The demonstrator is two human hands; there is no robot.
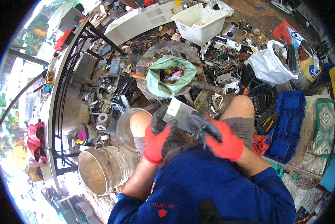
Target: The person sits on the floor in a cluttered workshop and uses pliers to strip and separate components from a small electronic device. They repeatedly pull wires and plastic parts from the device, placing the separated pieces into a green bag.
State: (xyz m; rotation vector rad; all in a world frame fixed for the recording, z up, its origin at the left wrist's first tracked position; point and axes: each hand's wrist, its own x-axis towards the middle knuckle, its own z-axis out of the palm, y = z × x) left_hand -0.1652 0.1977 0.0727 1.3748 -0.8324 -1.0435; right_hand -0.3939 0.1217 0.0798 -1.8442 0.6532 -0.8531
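A flat, see-through grey panel (188, 117) with a whitish patch at its left end is held above my lap. My left hand (158, 134), in a red glove with black fingers, grips the panel's left end. At the other end, the black fingertips of my right hand (218, 136) close on the right edge; that glove is red and black too. What the panel is part of, I cannot tell. Just beyond it, an open pale green sack (156, 80) with small colourful scraps inside rests on a worn wooden block (143, 59).
An orange-handled tool (137, 76) lies left of the sack. Scrap parts litter the ground. Beyond stands a white tub (182, 28); to the right are a white sack (264, 67) and a blue plastic case (287, 123). A dirty bucket (115, 164) lies tipped near my left leg.
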